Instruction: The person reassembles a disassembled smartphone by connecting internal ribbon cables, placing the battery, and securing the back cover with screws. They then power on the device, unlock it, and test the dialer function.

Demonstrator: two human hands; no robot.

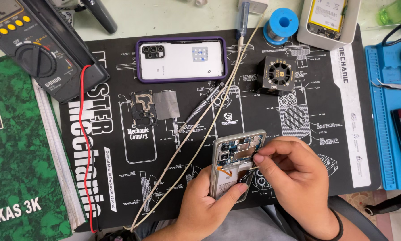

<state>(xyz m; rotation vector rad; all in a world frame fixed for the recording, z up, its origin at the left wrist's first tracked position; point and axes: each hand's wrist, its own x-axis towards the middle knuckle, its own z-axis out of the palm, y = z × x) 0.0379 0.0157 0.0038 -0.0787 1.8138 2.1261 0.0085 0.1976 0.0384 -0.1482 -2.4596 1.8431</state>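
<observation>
The left hand (205, 203) gripped the opened phone (234, 163) steady, board facing up, while the right hand (294, 183), at three o'clock, pinched tweezers (249, 172) onto it

The person's two hands are bare, with short nails. The right hand (294, 178) has a thin black band (338, 225) on its wrist.

A pale greenish tabletop (164, 18) lies under even, bright light; at the lower right corner shows what may be patterned floor (357, 201).
</observation>
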